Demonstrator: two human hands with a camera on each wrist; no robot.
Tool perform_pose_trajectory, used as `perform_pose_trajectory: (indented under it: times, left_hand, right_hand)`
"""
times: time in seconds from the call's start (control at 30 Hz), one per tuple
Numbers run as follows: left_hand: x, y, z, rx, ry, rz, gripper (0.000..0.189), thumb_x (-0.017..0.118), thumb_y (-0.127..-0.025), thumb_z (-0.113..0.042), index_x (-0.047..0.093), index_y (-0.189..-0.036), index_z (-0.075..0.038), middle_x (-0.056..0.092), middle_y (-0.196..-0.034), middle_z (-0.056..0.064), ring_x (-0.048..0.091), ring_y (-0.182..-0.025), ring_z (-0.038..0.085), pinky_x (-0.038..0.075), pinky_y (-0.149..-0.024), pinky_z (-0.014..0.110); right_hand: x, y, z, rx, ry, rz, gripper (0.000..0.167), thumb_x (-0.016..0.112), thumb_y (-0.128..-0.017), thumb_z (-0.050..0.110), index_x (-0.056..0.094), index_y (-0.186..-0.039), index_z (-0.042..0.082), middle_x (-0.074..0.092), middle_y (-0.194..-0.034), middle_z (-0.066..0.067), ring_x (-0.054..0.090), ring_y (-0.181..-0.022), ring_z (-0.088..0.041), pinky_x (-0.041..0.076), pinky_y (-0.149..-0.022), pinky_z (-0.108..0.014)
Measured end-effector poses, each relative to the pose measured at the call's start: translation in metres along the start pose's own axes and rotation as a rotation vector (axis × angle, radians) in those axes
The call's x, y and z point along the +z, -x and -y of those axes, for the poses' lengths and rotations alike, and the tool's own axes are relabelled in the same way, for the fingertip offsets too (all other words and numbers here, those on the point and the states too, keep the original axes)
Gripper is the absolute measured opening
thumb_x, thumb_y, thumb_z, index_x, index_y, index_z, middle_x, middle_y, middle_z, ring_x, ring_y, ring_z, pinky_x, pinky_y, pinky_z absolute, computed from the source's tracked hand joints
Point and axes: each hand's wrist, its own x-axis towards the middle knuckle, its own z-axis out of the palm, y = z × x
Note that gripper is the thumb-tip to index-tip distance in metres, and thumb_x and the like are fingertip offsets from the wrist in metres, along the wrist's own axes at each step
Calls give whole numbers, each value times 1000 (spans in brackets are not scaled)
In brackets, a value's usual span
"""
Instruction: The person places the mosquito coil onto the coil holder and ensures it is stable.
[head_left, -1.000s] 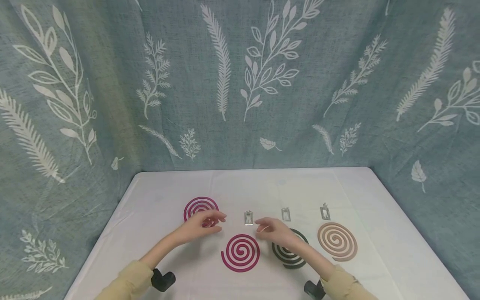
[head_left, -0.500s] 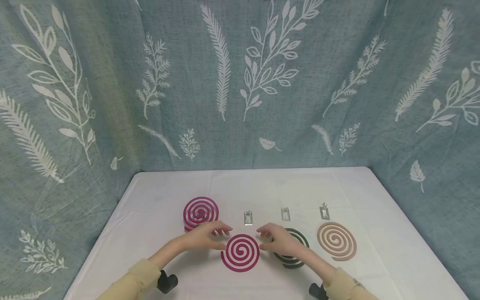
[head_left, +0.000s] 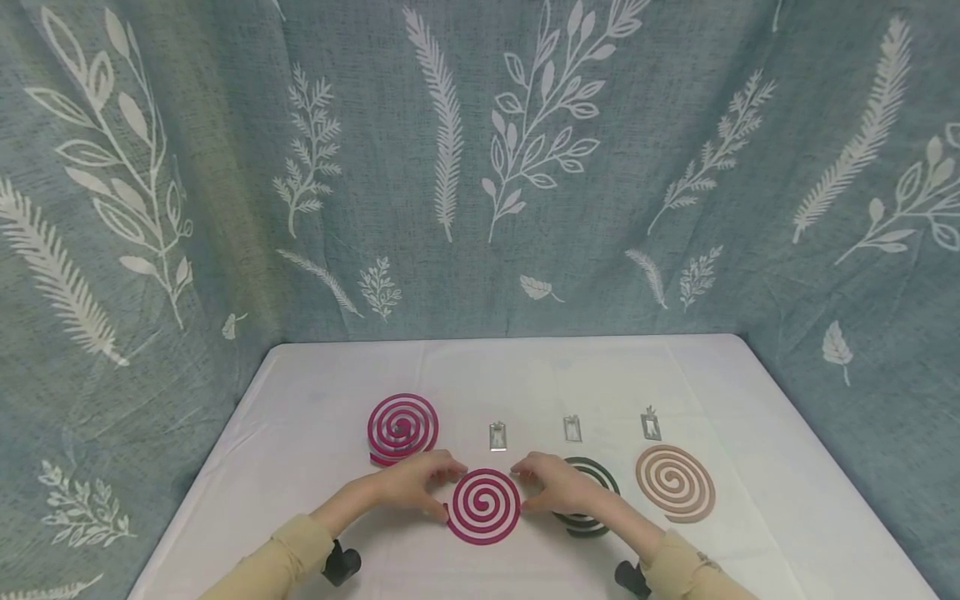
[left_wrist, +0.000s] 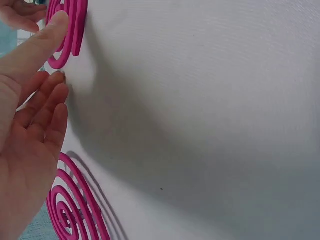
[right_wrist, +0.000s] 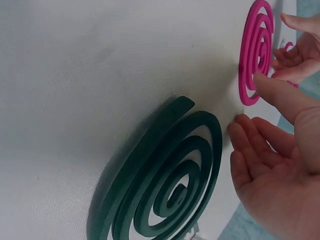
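Both hands flank a magenta mosquito coil [head_left: 483, 504] lying on the white table. In the head view my left hand [head_left: 416, 482] is at its left edge, fingers loosely curved and thumb tip by the coil's outer end. My right hand [head_left: 558, 485] is at the right edge in a mirrored pose, thumb and fingers apart. The left wrist view shows the left thumb [left_wrist: 45, 42] overlapping the coil. In the right wrist view the right thumb [right_wrist: 280, 95] reaches its rim. Under the right forearm lies a dark green mosquito coil [right_wrist: 145, 145], partly hidden in the head view.
Another magenta coil [head_left: 382, 458] is behind the left hand, with a metal piece at its centre. A tan coil [head_left: 675, 478] lies at the right. Three small metal coil stands [head_left: 492, 437] form a row behind. A patterned blue-green curtain [head_left: 465, 283] borders the table.
Both hands have come down toward the near magenta coil, and the left hand has moved off the rear magenta coil, now uncovered. The coils and metal stands have stayed in place.
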Motion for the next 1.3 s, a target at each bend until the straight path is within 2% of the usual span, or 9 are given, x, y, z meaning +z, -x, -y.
perform_pose_trajectory:
  times: [0.13,0.37,0.67,1.3]
  left_hand:
    - [3,1,2,19,-27,-3,63,83,-69,-20,58,-125,-3,60,-107,1,54,-101,13,48,-93,27]
    - [8,1,2,-14,-35,0,66,82,-70,-20,56,-130,-7,57,-107,-4,51,-101,8,46,-97,27]
    - [9,0,4,-5,-30,-9,66,82,-71,-20,56,-130,-7,55,-105,-5,52,-101,9,47,-96,27]
    - [12,1,9,17,30,-26,65,82,-70,-20,57,-128,-8,54,-103,-4,49,-97,7,46,-91,23]
  right_hand:
    - [0,0,1,-8,36,3,52,78,-75,18,60,-120,1,65,-106,-6,61,-101,-22,53,-87,-34]
    - [3,0,-1,-38,89,-10,52,80,-72,17,62,-119,3,64,-105,-3,60,-100,-18,51,-90,-33]
    - [11,-1,-3,-50,146,-54,49,80,-71,18,64,-116,6,62,-100,1,58,-92,-11,52,-81,-25]
    - [14,0,-4,-51,145,-80,48,80,-72,19,66,-117,9,59,-94,4,51,-82,-6,48,-71,-19]
